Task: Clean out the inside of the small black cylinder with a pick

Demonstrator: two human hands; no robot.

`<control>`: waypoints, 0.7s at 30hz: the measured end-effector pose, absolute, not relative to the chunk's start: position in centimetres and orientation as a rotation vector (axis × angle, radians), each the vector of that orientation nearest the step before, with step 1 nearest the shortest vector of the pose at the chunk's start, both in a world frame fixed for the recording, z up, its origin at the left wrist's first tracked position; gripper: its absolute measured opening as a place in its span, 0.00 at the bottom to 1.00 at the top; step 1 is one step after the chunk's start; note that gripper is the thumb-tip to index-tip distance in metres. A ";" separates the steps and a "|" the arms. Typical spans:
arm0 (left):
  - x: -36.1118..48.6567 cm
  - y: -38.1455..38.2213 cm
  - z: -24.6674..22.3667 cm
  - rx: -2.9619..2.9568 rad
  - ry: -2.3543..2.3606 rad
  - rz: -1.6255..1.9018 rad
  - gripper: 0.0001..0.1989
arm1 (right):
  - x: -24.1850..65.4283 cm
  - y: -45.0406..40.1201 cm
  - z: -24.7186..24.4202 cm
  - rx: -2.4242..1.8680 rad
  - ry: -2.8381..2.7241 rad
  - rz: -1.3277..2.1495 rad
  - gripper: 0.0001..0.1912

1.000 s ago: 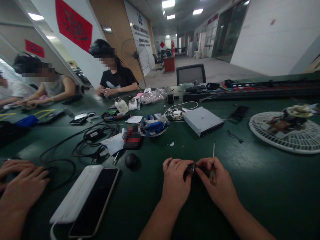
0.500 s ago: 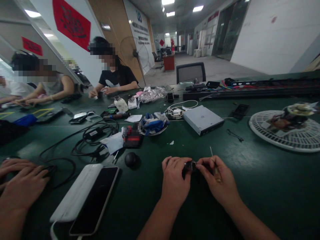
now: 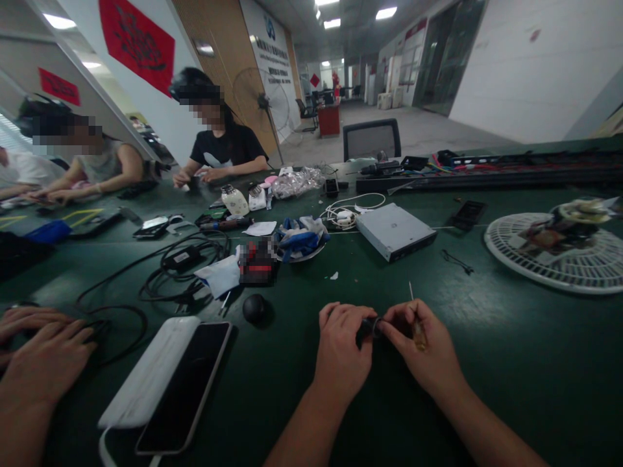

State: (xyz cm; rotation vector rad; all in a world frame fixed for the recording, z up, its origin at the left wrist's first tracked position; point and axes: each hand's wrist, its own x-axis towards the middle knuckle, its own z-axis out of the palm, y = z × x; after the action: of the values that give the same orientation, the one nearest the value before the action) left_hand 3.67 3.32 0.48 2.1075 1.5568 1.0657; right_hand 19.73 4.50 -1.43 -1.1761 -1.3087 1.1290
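Note:
My left hand (image 3: 343, 344) is closed around a small black part with a round end (image 3: 374, 326), held just above the green table; its exact kind does not show. My right hand (image 3: 428, 347) pinches at the open end of this part with thumb and forefinger. Tucked in the same hand is a thin screwdriver (image 3: 418, 334) with an amber handle, its shaft pointing up and away from the part. Left of my hands lies a black round knob-like piece (image 3: 254, 309).
A co-worker's hands (image 3: 48, 350) rest at the left edge. Nearby lie a phone (image 3: 187, 389) against a white power bank (image 3: 150, 373), and black cables (image 3: 185, 259). Farther off are a grey disc drive (image 3: 395, 230), blue-and-white cloth (image 3: 302, 239) and a white fan grille (image 3: 516, 259).
My right fingers have shifted slightly at the end of the black part, and its round rim now faces more toward them. The screwdriver stays in my right hand.

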 end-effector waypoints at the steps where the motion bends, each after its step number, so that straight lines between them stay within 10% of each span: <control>1: 3.7 3.3 0.5 2.115 1.551 1.055 0.14 | 19.7 4.5 -1.4 -1.178 -1.337 1.118 0.18; 9: 3.9 3.5 0.6 2.057 1.684 1.076 0.16 | 19.9 4.0 -0.8 -1.139 -1.288 1.085 0.08; 14: 3.7 3.7 0.6 1.968 1.851 1.074 0.17 | 20.8 3.9 -1.3 -1.010 -1.268 1.003 0.26; 21: 3.7 3.7 0.6 1.965 1.819 1.074 0.16 | 21.0 3.7 -1.5 -0.963 -1.182 1.158 0.23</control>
State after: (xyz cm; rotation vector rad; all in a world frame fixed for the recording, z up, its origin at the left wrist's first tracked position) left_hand 3.66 3.69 0.59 1.9645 1.8189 1.0742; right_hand 21.05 3.66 -1.52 -0.9629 -1.1821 1.1577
